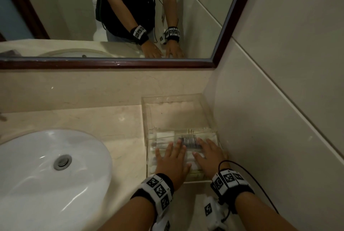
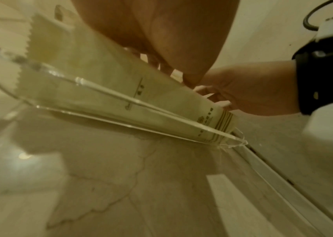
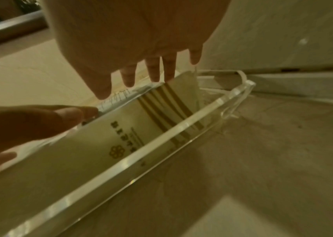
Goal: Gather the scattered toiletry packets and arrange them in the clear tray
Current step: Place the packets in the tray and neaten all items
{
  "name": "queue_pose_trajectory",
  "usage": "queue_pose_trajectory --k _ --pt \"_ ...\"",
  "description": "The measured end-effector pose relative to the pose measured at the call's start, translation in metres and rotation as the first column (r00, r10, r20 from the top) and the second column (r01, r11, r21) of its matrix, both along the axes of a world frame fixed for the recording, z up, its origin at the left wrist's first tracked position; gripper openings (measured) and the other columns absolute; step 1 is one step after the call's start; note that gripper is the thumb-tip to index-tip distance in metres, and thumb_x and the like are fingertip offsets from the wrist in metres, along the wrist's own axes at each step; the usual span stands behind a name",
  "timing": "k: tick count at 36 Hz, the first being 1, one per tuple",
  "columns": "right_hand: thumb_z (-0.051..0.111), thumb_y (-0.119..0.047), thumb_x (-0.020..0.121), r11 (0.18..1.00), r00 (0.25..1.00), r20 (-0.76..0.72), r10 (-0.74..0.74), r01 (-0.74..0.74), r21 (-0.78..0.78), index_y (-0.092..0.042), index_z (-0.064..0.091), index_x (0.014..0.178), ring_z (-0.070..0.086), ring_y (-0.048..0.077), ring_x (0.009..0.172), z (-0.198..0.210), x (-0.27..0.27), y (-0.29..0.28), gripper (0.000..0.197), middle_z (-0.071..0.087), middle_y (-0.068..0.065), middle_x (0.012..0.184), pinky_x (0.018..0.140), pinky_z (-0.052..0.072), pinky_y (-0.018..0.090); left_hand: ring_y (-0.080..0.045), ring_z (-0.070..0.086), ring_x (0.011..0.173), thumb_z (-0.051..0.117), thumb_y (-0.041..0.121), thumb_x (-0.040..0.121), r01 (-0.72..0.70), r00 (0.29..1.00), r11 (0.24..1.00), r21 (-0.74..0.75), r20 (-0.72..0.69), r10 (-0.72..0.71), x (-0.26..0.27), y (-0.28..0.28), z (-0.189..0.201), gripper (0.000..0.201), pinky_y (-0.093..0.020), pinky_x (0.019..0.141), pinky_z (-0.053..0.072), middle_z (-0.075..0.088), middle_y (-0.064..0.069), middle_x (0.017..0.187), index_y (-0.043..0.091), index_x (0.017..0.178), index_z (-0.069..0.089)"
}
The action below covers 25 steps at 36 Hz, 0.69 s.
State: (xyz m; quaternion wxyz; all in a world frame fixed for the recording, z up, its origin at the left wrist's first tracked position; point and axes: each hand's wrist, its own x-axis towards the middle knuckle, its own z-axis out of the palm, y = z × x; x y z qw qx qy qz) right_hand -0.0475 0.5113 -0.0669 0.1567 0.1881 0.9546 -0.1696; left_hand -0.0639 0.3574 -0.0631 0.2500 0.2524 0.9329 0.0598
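Both hands lie flat, palms down, inside the near half of the clear tray (image 1: 146, 117). The left hand (image 1: 172, 159) has its fingers straight and slightly spread, resting on the pale toiletry packets (image 1: 163, 138) that fill the tray's near end; it grips nothing. The right hand (image 1: 208, 155) is just beside it, closer to the side wall (image 1: 279, 63), fingers likewise extended and pressing down on the packets, thumb angled toward the left hand. Between the two sets of fingertips sits a darker striped packet (image 1: 189, 141), touched by fingers of both hands.

Both forearms reach forward from the near edge of the counter (image 1: 111, 119), roughly parallel, each wrist wrapped in a black band with black-and-white marker tiles (image 1: 158, 189).

From the right wrist view, a cream packet (image 3: 104, 154) printed with a flower emblem and gold stripes lies flat against the tray's near wall (image 3: 141, 154), with the right hand's fingers (image 3: 153, 70) hanging straight above its far edge. The left wrist view shows packets with serrated ends (image 2: 70, 67) stacked behind the same transparent wall.

The tray stands on the counter, tucked into the corner beside the side wall. The tray's far half holds nothing that can be made out. A white sink basin (image 1: 46, 171) sits in the counter to the left of the tray, and a framed mirror (image 1: 111, 16) hangs behind the tray, reflecting both arms.
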Motion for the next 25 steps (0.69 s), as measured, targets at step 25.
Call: queue_pose_trajectory --k 25 --pt "0.054 -0.022 0.091 0.923 0.919 -0.168 -0.357 0.319 -0.213 -0.021 0.052 0.132 0.042 0.025 0.129 0.029 0.079 -0.019 0.041 0.041 0.008 0.141 0.109 0.033 0.031 -0.020 -0.008 0.149 0.009 0.062 0.090 0.014 0.996 0.999 -0.029 -0.089 -0.017 0.020 -0.096 0.023 0.068 -0.056 0.116 -0.003 -0.009 0.005 0.161 0.031 0.150 0.016"
